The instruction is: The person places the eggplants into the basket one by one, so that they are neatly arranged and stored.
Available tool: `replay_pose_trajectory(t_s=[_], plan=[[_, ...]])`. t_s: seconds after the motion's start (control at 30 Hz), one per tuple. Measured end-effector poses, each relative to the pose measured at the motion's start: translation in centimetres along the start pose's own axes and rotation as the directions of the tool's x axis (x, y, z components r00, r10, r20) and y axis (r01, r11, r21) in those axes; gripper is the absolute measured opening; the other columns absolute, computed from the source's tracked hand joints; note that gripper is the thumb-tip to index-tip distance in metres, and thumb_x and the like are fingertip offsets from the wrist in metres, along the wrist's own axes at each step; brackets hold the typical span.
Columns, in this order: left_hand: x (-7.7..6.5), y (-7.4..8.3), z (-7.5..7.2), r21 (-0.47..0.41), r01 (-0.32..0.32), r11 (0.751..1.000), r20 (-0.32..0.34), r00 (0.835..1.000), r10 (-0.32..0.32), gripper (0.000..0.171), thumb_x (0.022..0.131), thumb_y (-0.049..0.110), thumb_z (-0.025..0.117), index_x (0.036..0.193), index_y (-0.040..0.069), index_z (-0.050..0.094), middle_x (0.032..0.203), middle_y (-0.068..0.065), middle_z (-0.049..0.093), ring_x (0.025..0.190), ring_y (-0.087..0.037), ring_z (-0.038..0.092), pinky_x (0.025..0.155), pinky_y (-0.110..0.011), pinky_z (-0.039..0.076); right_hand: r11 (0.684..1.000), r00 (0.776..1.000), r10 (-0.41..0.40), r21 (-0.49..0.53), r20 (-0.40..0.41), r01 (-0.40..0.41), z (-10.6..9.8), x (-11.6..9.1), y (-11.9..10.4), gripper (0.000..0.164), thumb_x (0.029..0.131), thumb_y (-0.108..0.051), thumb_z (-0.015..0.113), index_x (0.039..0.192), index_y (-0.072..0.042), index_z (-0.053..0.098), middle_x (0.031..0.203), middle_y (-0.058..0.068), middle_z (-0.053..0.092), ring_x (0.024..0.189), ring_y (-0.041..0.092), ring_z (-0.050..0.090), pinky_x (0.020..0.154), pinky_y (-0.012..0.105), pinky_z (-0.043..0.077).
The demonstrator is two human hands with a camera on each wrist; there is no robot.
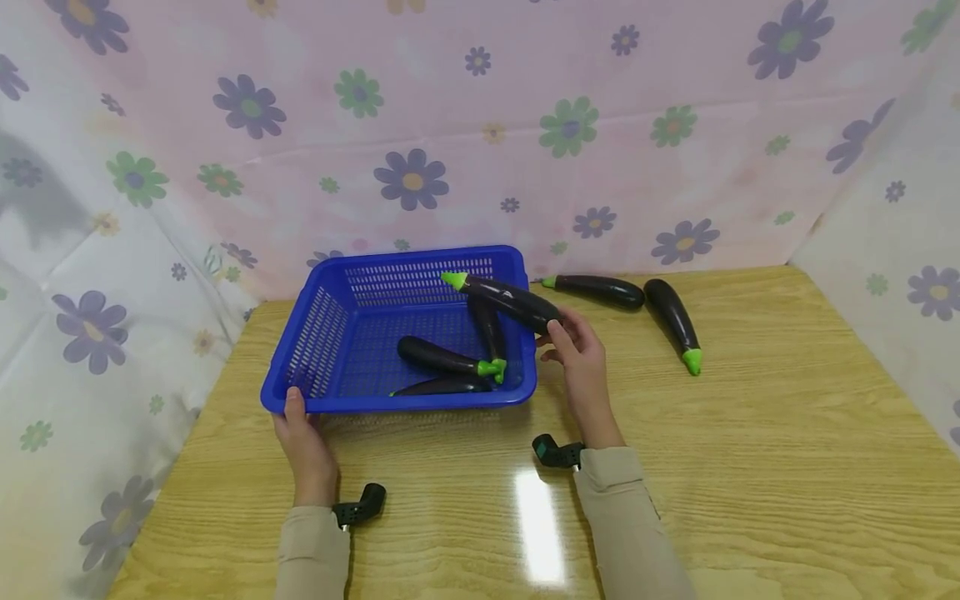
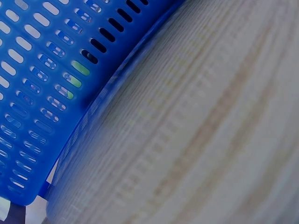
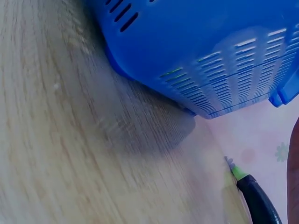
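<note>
A blue plastic basket (image 1: 352, 403) with slotted walls is on the left of the wooden table. My left hand (image 1: 303, 446) grips its near-left corner, thumb over the rim and fingers hidden below. In the basket lie several eggplants, among them one (image 1: 435, 356) with its green cap pointing right. My right hand (image 1: 581, 367) is at the basket's right rim and holds the blunt end of another eggplant (image 1: 510, 300), which extends over the basket, green cap to the upper left. The basket's slotted wall (image 2: 42, 70) fills the left wrist view's upper left corner.
Right of the basket, two eggplants lie on the table: one (image 1: 600, 289) near the back edge, the other (image 1: 673, 321) slanting toward the front. Flower-print cloth (image 1: 480, 125) hangs behind and at both sides. A black wrist camera (image 1: 555, 451) is strapped to the right wrist.
</note>
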State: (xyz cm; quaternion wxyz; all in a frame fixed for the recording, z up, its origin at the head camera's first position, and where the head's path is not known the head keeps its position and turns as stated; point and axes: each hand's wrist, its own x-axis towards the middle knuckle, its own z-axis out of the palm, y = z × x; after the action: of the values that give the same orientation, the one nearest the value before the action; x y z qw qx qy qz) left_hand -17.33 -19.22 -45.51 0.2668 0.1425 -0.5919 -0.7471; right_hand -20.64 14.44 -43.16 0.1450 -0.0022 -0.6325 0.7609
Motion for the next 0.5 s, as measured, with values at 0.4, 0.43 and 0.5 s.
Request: replay_pose_trajectory(t_s=[0.4,0.43,0.5], plan=[[0.0,0.0,0.0,-0.018,-0.001,1.000,0.005,1.000,0.002,0.046,0.091,0.037,0.044,0.132,0.018,0.036,0.129,-0.006,0.041,0.116,-0.018,0.037,0.098,-0.024,0.025,0.985,0.996,-0.036,-0.165,0.080,0.049,1.5,-1.0,-3.0,0.040,0.088,-0.027,0.057,0.125,-0.015,0.051,0.117,0.004,0.053,0.088,0.025,0.053,0.068,0.034,0.050],[0.0,0.0,0.0,-0.017,0.001,1.000,0.004,1.000,-0.001,0.046,0.091,0.037,0.044,0.132,0.018,0.036,0.129,-0.006,0.041,0.116,-0.018,0.037,0.098,-0.024,0.025,0.984,0.996,-0.042,-0.169,0.080,0.055,1.6,-1.1,-3.1,0.040,0.088,-0.027,0.056,0.125,-0.014,0.051,0.118,0.005,0.053,0.088,0.025,0.053,0.069,0.036,0.050],[0.1,0.1,0.0,-0.012,0.004,1.000,0.007,1.000,-0.004,0.046,0.090,0.037,0.044,0.132,0.018,0.035,0.129,-0.006,0.041,0.117,-0.018,0.036,0.098,-0.025,0.024,0.981,0.996,-0.047,-0.184,0.078,0.060,1.6,-1.2,-3.2,0.040,0.088,-0.027,0.056,0.126,-0.013,0.051,0.119,0.005,0.052,0.088,0.026,0.053,0.070,0.038,0.050]])
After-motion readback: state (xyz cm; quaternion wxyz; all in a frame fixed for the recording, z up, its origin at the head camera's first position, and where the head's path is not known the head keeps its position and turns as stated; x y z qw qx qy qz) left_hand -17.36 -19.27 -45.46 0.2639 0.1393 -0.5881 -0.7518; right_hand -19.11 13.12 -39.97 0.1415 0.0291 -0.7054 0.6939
